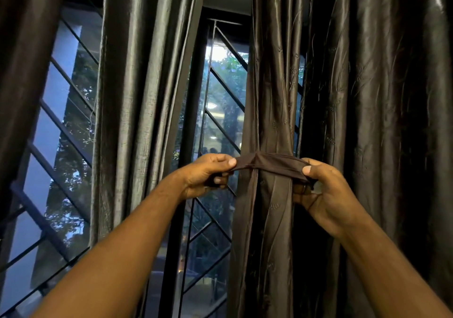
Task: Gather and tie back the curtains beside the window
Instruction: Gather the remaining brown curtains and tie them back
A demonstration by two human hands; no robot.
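Observation:
A dark brown, shiny curtain (272,101) hangs bunched into a narrow column right of centre. A brown fabric tie-back band (269,162) is stretched flat across its front at hand height. My left hand (208,174) pinches the band's left end between thumb and fingers. My right hand (323,192) grips the band's right end, thumb on top. Where the band runs behind the curtain is hidden.
A greyer curtain (137,111) hangs left of the window (220,111), whose glass has dark diagonal grille bars. More dark curtain folds (382,121) fill the right side, and another panel (22,72) hangs at the far left. Trees show outside.

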